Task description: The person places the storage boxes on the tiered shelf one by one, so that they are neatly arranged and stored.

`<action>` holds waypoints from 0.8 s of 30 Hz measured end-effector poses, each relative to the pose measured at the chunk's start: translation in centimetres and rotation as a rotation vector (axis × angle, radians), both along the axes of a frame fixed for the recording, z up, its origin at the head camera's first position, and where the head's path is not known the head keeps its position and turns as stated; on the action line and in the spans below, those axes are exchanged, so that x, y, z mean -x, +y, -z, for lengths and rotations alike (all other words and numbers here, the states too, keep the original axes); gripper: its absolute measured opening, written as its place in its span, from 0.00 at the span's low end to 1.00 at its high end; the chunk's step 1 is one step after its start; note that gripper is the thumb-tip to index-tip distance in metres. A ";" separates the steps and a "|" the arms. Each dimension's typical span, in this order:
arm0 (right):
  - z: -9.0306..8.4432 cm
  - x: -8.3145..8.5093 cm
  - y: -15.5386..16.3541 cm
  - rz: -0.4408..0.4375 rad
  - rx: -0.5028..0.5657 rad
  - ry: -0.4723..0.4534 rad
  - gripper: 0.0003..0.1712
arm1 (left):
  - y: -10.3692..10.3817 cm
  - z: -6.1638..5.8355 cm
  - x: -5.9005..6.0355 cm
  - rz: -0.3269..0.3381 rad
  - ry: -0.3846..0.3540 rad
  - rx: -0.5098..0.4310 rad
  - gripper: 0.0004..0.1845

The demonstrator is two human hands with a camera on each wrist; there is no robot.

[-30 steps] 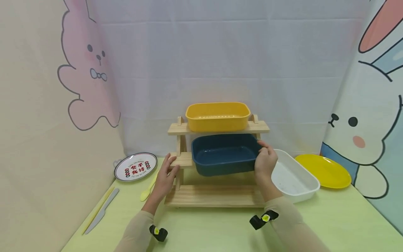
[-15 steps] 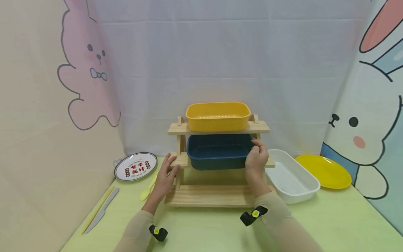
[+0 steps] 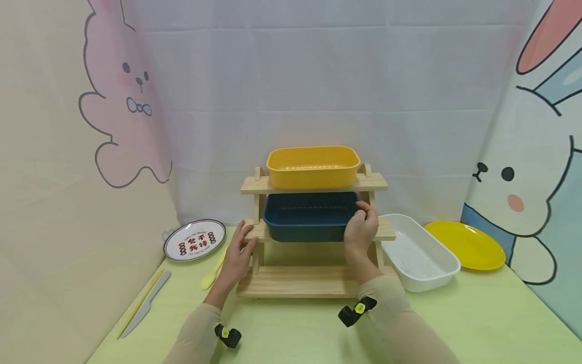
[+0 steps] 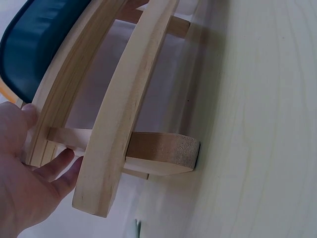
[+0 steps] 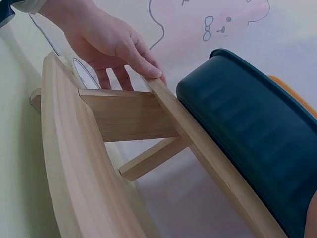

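Observation:
A three-tier wooden rack (image 3: 313, 280) stands at the table's middle. On its top shelf sits a yellow tray (image 3: 312, 167). A dark blue tray (image 3: 304, 216) lies level on the middle shelf. My right hand (image 3: 361, 227) grips the blue tray's right end, fingers curled over the rim. My left hand (image 3: 241, 250) rests with fairly straight fingers against the left end of the middle shelf. The left wrist view shows the left hand (image 4: 25, 183) against the rack (image 4: 124, 109), under the blue tray (image 4: 39, 44). In the right wrist view the blue tray (image 5: 247, 134) sits on the shelf slat (image 5: 198, 144).
A white rectangular tray (image 3: 420, 255) and a yellow plate (image 3: 466, 245) lie right of the rack. At the left are a printed round plate (image 3: 195, 240), a yellow spoon (image 3: 211, 275) and a grey knife (image 3: 145, 303). Cloth backdrops close in three sides.
The blue tray has gone from tilted and off to the right to level on the middle shelf, shifted left. My right hand moved left with it. The left hand stayed put.

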State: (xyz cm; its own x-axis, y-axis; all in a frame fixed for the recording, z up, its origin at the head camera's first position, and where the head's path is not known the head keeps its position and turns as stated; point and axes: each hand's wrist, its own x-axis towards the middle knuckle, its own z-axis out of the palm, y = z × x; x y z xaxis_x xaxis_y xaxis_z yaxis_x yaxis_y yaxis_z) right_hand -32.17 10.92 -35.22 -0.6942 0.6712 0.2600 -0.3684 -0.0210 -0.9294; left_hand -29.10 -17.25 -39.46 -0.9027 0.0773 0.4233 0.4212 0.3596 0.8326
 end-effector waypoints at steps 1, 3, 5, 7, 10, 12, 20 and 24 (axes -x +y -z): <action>0.0 0.0 -0.1 0.004 0.000 0.002 0.19 | 0.0 0.0 0.0 0.001 -0.003 -0.003 0.24; 0.1 0.1 -0.1 0.013 -0.001 0.003 0.19 | 0.0 0.1 0.0 0.002 -0.004 -0.002 0.24; 0.1 0.2 -0.1 0.020 -0.001 0.010 0.19 | 0.0 0.1 0.0 0.002 -0.002 0.003 0.24; 0.1 0.3 0.1 0.017 0.005 0.018 0.20 | 0.0 0.1 0.0 0.003 0.001 0.003 0.24; 0.1 0.3 0.3 0.001 0.015 0.027 0.20 | 0.0 0.0 0.0 0.004 0.005 0.002 0.24; 0.0 0.3 0.4 -0.012 0.019 0.027 0.20 | 0.0 0.0 0.0 0.004 0.003 -0.005 0.24; 0.1 0.4 0.7 -0.007 0.016 0.024 0.19 | -0.1 0.1 0.1 0.013 0.003 -0.015 0.24; 0.1 0.4 0.7 -0.017 0.018 0.040 0.19 | -0.1 0.2 0.3 0.006 -0.003 -0.010 0.24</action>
